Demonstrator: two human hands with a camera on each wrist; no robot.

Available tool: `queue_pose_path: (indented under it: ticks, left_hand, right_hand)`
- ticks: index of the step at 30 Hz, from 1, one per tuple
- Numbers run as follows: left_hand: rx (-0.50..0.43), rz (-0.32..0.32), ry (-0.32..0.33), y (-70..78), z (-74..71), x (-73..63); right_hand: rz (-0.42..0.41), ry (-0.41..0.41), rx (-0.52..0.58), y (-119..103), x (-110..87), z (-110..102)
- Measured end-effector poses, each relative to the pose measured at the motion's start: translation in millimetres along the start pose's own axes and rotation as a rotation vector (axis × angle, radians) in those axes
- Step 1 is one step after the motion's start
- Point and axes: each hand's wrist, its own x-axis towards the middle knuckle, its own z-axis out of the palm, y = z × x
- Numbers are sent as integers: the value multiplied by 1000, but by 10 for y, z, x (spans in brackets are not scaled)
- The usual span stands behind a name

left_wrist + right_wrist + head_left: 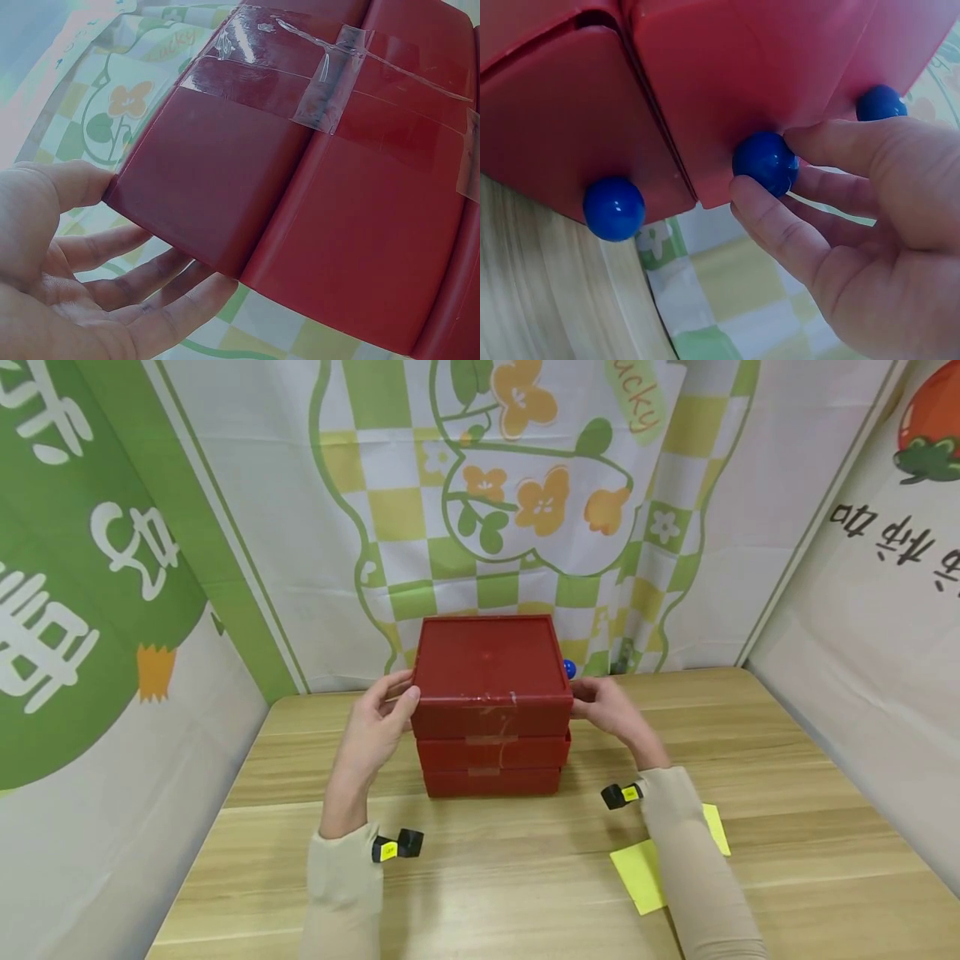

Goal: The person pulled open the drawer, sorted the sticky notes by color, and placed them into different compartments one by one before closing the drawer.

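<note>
A red box of stacked drawers point(491, 718) stands on the wooden table, with clear tape down the side facing me. My left hand point(375, 718) rests at its left side. In the left wrist view, the thumb touches the upper corner and the spread, fairly straight fingers point(180, 311) lie along the edge. On the right side, my right hand point(611, 706) pinches a round blue knob point(765, 163) between thumb and fingertips. Another blue knob point(613, 208) sits on the drawer beside it, and a third knob point(881, 103) shows beyond the thumb.
Yellow paper notes point(640, 877) lie on the table, partly under my right sleeve point(693, 860). Behind the box hangs a patterned cloth point(525, 552). Printed cloth walls border the table point(487, 877) on left and right.
</note>
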Motion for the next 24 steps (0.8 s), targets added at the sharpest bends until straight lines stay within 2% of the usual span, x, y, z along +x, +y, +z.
queue_pose_path:
  ticks: [5, 9, 11, 15, 18, 24]
  left_hand:
    - [-12, -3, 2, 16, -6, -2]
    - [-7, -7, -1, 10, -8, -2]
    - [-2, -9, -1, 0, -7, 0]
    - [-12, -8, 3, -8, -1, -6]
    - [-18, -3, 3, -4, 0, -12]
    - [-10, 1, -5, 10, -8, -14]
  right_hand:
    - [-52, 26, -97, -19, 13, 44]
    - [-65, 35, -115, -25, 12, 63]
    - [-66, 24, -73, -16, 10, 67]
    - [-65, -10, 77, 26, 19, 66]
    - [-30, -4, 184, 64, 28, 62]
    - [57, 0, 245, 127, 43, 61]
